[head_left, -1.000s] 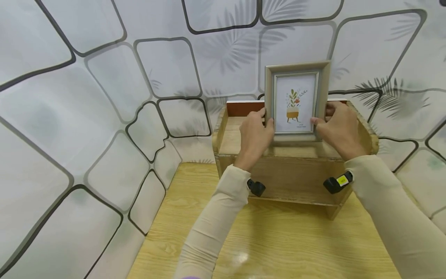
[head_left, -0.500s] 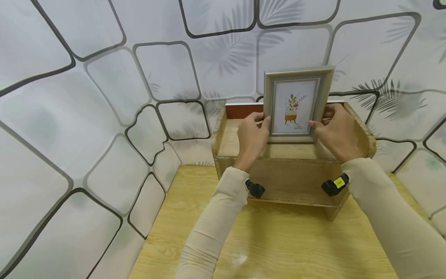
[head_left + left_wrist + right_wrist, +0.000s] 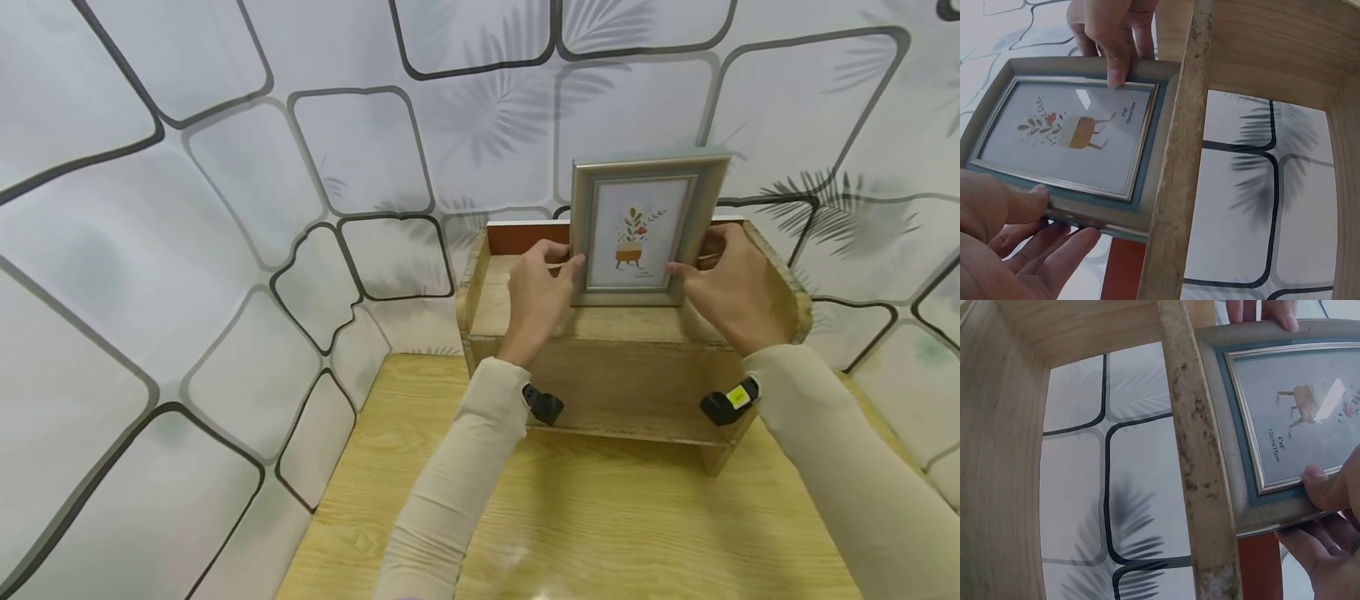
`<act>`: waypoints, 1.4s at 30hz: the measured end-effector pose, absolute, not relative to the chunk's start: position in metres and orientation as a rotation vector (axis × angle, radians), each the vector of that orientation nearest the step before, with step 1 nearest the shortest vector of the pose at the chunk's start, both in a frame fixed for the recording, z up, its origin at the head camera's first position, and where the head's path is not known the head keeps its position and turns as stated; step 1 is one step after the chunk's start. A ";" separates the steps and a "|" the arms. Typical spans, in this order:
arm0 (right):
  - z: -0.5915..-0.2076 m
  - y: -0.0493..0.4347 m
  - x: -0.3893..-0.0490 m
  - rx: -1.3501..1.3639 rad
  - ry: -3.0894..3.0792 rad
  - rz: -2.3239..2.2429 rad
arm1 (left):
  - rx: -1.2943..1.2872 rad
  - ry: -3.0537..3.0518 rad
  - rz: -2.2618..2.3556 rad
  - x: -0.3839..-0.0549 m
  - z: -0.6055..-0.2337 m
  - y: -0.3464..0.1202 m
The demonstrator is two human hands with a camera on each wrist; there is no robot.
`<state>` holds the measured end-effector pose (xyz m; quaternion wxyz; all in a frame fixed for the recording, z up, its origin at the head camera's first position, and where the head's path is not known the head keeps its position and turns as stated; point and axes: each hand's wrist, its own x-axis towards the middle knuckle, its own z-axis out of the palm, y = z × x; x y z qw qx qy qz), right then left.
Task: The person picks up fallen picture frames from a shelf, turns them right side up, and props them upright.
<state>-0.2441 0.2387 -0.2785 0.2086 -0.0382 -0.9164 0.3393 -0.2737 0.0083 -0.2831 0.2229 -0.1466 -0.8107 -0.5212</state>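
Head view: one picture frame [image 3: 647,233], roughly upright at the top tier of the wooden shelf unit [image 3: 622,385], left hand [image 3: 540,287] and right hand [image 3: 729,285] each pinching a side edge; presumably light, stiff, smooth, front perhaps fragile, best held by those borders.

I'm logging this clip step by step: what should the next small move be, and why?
Probably seat the picture frame gently on the upper shelf board before letting go: the left hand and right hand grip its opposite sides, and it is roughly upright, but whether its lower edge fully rests there is unclear.
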 end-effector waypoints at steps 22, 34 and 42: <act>-0.208 0.179 -0.252 0.436 -1.788 0.606 | -0.496 -2.362 -1.428 -0.278 -0.280 0.004; -0.202 0.154 -0.265 0.428 -2.175 0.254 | -0.572 -2.375 -1.412 -0.282 -0.276 0.002; -0.201 0.143 -0.262 0.337 -2.266 0.272 | -0.586 -2.351 -1.335 -0.279 -0.280 0.000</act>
